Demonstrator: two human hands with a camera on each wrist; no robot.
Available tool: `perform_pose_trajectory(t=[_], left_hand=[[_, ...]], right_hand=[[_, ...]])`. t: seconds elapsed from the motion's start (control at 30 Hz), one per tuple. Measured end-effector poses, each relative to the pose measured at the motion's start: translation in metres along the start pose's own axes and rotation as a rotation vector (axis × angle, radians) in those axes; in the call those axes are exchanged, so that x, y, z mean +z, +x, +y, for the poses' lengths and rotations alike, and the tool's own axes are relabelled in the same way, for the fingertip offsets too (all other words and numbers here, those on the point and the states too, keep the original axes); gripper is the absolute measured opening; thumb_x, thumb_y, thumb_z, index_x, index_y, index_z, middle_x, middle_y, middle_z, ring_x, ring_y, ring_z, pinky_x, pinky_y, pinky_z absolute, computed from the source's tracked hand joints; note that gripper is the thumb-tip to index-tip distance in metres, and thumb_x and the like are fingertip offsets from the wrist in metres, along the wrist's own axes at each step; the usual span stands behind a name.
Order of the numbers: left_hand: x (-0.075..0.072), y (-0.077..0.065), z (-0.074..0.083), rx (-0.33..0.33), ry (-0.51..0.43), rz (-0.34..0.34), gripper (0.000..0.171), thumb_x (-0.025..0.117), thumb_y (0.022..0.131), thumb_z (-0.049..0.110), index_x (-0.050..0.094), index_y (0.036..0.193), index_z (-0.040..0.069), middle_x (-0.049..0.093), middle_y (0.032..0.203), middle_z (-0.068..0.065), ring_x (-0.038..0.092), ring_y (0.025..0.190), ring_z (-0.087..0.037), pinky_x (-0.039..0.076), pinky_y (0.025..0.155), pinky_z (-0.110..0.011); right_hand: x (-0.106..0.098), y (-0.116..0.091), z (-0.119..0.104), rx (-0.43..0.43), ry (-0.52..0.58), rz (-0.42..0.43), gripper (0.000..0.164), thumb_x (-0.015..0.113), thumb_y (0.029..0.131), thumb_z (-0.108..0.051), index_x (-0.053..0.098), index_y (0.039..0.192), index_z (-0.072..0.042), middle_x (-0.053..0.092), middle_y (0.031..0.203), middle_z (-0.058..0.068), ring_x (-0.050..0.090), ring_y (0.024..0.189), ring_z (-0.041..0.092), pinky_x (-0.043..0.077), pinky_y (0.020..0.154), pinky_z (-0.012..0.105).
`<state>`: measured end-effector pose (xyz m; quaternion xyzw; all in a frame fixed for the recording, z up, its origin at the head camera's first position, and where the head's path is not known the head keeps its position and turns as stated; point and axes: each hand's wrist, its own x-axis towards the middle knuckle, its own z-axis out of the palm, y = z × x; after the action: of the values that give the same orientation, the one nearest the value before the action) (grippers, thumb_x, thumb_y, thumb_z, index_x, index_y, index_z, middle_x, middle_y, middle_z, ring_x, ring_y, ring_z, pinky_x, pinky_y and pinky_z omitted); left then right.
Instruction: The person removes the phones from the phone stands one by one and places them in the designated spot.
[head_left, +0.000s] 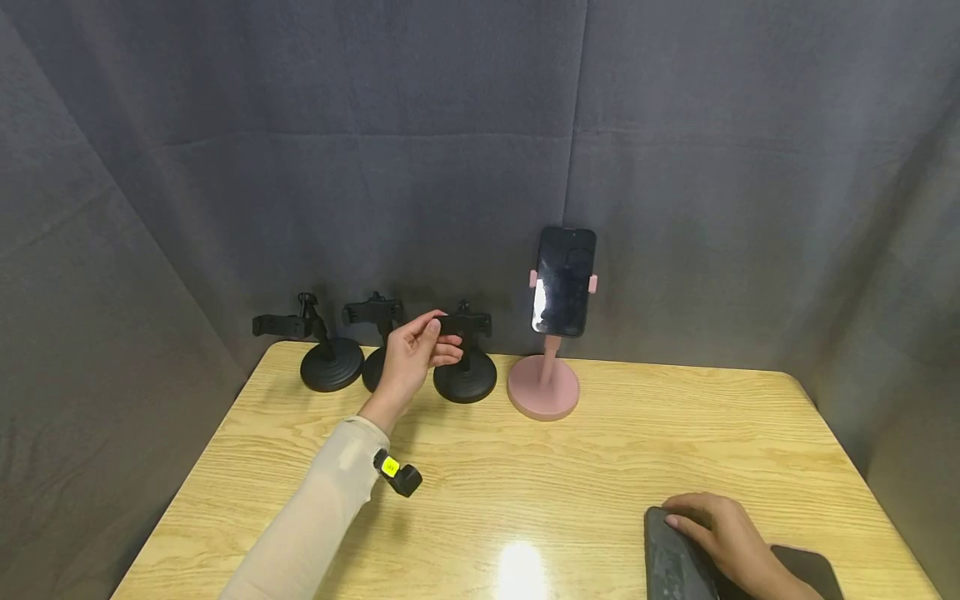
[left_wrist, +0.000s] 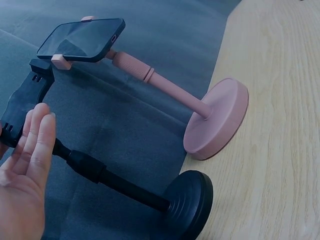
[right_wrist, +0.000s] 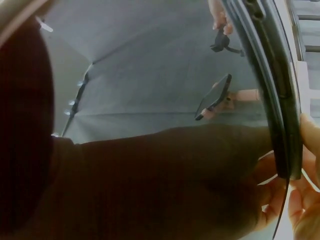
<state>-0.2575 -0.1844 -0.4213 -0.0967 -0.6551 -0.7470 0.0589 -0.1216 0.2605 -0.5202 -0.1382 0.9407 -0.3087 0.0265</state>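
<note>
Head view: pinches L end of clamp (head_left: 471, 325) btwn thumb and forefinger of L hand (head_left: 412, 357), remaining fingers nearly straight, bunched just below. Supports that clamp on third black stand (head_left: 465, 383) from L, upright, round base near back edge of table (head_left: 465, 517). Stands to the L: first black stand (head_left: 330, 367) and second black stand (head_left: 373, 313), latter partly hidden behind L hand. Just R of third black stand: pink stand (head_left: 543, 396), w/ mounted phone (head_left: 564, 283) gripped upright at both sides, dark screen facing fwd.

Grips held phone (head_left: 672, 558) along its edge w/ fingers and thumb of R hand (head_left: 720, 533), tilted, nr front R of table. Rests close by, partly behind R wrist: flat phone (head_left: 813, 571), dark.

L wrist view: shows fingers of L hand extended alongside clamp, base of third black stand nr pink base; thumb mostly out of frame, so can't tell exact contact there.

R wrist view: mostly filled by glossy held phone, fingertips bent at its edge; reflects curtain (head_left: 375, 183), pink stand w/ mounted phone, and L hand at clamp.
</note>
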Motion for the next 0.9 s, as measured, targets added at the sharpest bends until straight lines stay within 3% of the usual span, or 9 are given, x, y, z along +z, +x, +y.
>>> perform_pose_trajectory(t=[0.57, 0.9], left_hand=[[0.0002, -0.0009, 0.0000, 0.009, -0.001, -0.002, 0.037, 0.047, 0.108, 0.021, 0.054, 0.137, -0.001, 0.074, 0.091, -0.004, 0.074, 0.074, -0.008, 0.062, 0.076, -0.025], [0.0018, -0.0020, 0.0013, 0.011, -0.013, -0.003, 0.037, 0.047, 0.108, 0.020, 0.054, 0.136, -0.002, 0.074, 0.090, -0.001, 0.074, 0.074, -0.008, 0.062, 0.075, -0.026]], right_hand=[[0.0016, -0.0017, -0.0010, -0.018, -0.006, 0.015, 0.014, 0.074, 0.091, -0.015, 0.076, 0.103, -0.008, 0.077, 0.105, 0.007, 0.074, 0.095, 0.025, 0.061, 0.080, 0.034], [0.0015, -0.0020, -0.0019, -0.062, -0.052, 0.054, 0.011, 0.076, 0.088, -0.014, 0.077, 0.099, -0.014, 0.077, 0.101, 0.000, 0.073, 0.090, 0.010, 0.058, 0.076, 0.021]])
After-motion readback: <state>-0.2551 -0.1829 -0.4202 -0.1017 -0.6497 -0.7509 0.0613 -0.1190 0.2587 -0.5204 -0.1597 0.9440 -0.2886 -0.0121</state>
